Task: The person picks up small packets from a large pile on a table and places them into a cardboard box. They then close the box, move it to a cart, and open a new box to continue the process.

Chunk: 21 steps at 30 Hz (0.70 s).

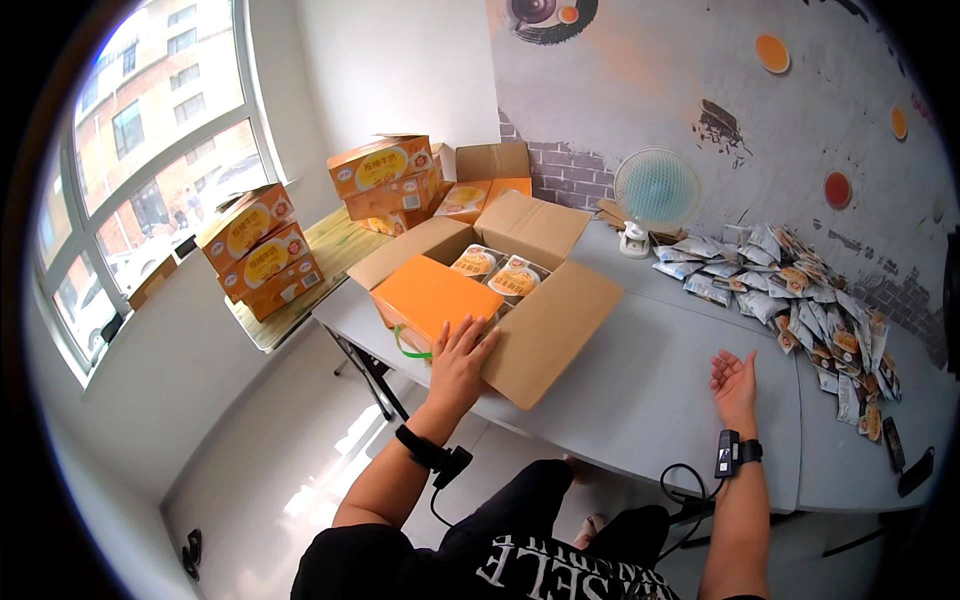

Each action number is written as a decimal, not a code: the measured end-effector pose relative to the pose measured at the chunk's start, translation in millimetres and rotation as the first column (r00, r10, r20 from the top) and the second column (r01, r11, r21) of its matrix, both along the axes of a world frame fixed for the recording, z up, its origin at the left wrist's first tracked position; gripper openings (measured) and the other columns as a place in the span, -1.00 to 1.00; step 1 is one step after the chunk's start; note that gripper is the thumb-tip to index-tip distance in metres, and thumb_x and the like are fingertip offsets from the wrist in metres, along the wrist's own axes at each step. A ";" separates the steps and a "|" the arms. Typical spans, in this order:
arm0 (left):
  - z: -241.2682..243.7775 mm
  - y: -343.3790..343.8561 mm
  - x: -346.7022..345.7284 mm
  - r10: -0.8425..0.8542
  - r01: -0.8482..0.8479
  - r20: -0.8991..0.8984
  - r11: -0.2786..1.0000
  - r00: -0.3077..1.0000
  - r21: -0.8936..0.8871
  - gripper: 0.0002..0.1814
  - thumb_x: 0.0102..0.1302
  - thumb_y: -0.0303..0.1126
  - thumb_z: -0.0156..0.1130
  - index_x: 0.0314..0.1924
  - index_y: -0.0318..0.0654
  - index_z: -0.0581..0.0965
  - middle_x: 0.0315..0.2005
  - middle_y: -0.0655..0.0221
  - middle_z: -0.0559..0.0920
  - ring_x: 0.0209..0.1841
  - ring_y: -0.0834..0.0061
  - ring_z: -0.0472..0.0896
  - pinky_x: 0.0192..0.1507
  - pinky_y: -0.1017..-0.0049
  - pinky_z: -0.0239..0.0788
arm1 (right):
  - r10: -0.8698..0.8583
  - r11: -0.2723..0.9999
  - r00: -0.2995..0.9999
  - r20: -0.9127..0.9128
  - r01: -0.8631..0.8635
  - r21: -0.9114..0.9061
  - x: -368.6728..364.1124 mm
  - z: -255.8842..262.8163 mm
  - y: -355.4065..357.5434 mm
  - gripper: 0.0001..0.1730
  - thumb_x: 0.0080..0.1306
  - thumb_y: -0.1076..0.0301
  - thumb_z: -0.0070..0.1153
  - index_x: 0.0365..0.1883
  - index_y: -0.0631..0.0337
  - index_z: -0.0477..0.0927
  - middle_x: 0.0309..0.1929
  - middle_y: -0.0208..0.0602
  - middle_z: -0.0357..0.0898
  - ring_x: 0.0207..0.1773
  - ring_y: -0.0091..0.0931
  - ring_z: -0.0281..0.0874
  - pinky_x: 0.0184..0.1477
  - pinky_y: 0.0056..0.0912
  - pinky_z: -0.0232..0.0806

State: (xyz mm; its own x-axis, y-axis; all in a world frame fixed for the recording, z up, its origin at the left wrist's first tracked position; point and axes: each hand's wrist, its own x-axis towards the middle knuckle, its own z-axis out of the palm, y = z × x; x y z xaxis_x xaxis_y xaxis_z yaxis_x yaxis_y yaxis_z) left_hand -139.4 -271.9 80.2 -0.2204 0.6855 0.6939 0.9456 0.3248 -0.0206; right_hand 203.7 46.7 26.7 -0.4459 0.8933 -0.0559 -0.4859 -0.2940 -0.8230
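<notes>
Before me on the grey table stands a cardboard carton (439,317) with brown inner faces and a green strap handle (409,345). Its orange flap (439,292) covers part of the top, while brown flaps (555,334) spread outward. Two packs with round food pictures (514,279) show inside; whatever lies under the orange flap is hidden. My left hand (459,360) rests on the carton's near corner, fingers apart, between the orange flap and a brown one. Above the tabletop to the right, my right hand (733,386) is open and holds nothing.
Sachets (810,300) lie heaped along the grey table's (675,360) right side, near a small fan (656,191). Orange cartons (259,251) stand stacked on a wooden table (334,244) by the window. A cable (694,491) hangs from my right wrist device.
</notes>
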 end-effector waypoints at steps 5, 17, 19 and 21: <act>5.5 -16.6 -18.8 -0.148 0.133 0.275 0.989 0.950 0.072 -0.52 0.04 -0.52 0.20 0.04 -0.15 0.50 -0.06 0.29 0.60 0.09 0.34 0.50 0.21 0.27 0.21 | -0.011 1.000 1.000 -0.009 0.011 0.026 -4.9 -4.9 -1.5 -0.37 0.34 -0.25 -0.23 -0.16 0.20 0.50 -0.32 -0.38 0.55 -0.39 -0.61 0.47 -0.36 -0.61 0.31; 16.0 -122.9 -75.6 -0.364 0.346 0.586 0.926 0.724 0.148 -0.66 0.13 -0.63 0.12 -0.07 -0.23 0.56 -0.09 0.36 0.63 0.03 0.36 0.54 0.33 0.26 0.04 | 0.027 0.903 0.769 0.639 -0.293 0.314 -56.2 5.2 -33.1 -0.66 0.34 0.11 -0.02 -0.10 0.16 0.50 -0.26 -0.37 0.58 -0.29 -0.63 0.51 -0.32 -0.62 0.31; 13.3 -141.3 -86.7 -0.389 0.324 0.675 0.918 0.627 0.228 -0.72 0.18 -0.60 0.14 -0.08 -0.26 0.56 -0.11 0.39 0.64 0.01 0.41 0.55 0.37 0.26 -0.03 | 0.128 0.832 0.701 0.702 -0.461 0.309 -80.6 20.1 -52.2 -0.61 0.29 0.18 0.08 0.03 0.16 0.44 -0.16 -0.34 0.55 -0.16 -0.60 0.50 -0.20 -0.57 0.33; 16.2 -152.9 -91.7 -0.413 0.307 0.711 0.909 0.569 0.282 -0.76 0.20 -0.59 0.12 -0.12 -0.26 0.57 -0.12 0.39 0.64 0.01 0.41 0.55 0.39 0.23 -0.09 | 0.257 0.728 0.697 0.669 -0.596 0.340 -111.6 29.4 -74.0 -0.37 0.19 0.28 0.20 0.21 0.17 0.29 0.06 -0.26 0.42 0.11 -0.47 0.40 -0.01 -0.45 0.33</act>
